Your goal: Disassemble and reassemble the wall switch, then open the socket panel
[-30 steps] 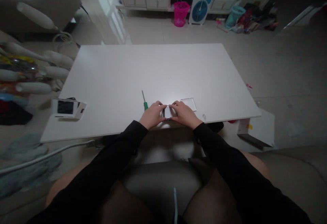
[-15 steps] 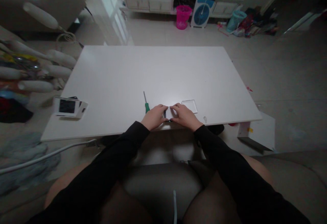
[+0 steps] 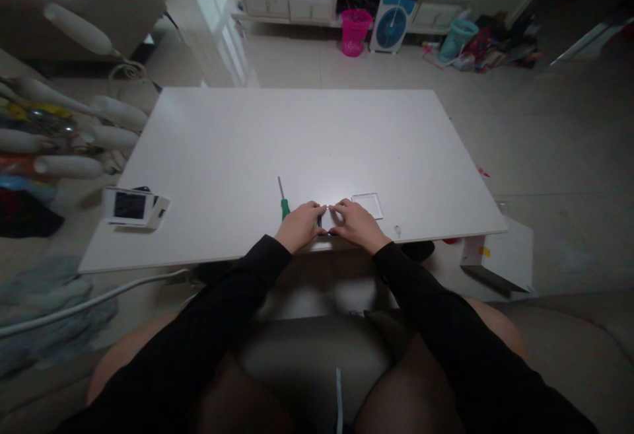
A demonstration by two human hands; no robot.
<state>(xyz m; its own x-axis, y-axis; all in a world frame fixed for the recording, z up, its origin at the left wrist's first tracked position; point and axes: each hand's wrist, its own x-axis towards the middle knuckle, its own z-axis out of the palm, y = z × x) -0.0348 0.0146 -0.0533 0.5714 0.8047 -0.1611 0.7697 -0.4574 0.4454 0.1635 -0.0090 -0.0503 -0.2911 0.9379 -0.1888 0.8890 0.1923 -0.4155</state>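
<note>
Between my two hands, at the table's near edge, is a small flat white piece with a dark edge [image 3: 327, 219]; its kind I cannot make out. My left hand [image 3: 300, 224] grips its left side, fingers curled. From the right, my right hand [image 3: 357, 223] pinches the opposite side. Both hands hide part of the piece. A screwdriver with a green handle [image 3: 284, 208] lies just left of my left hand, its shaft pointing away. Beyond my right hand rests a thin rectangular clear frame [image 3: 371, 204], and a tiny clear item [image 3: 397, 230] lies near the edge.
The white table [image 3: 297, 130] spans the middle. On its left end sits a white box-like item with a dark panel [image 3: 129, 206]. A white lamp-like stand with several arms [image 3: 74, 166] crowds the left. Across the floor are a pink basket [image 3: 354, 34] and a box fan [image 3: 391, 26].
Almost nothing differs. Both hands keep their hold on the small white piece, with only a very slight shift of the forearms.
</note>
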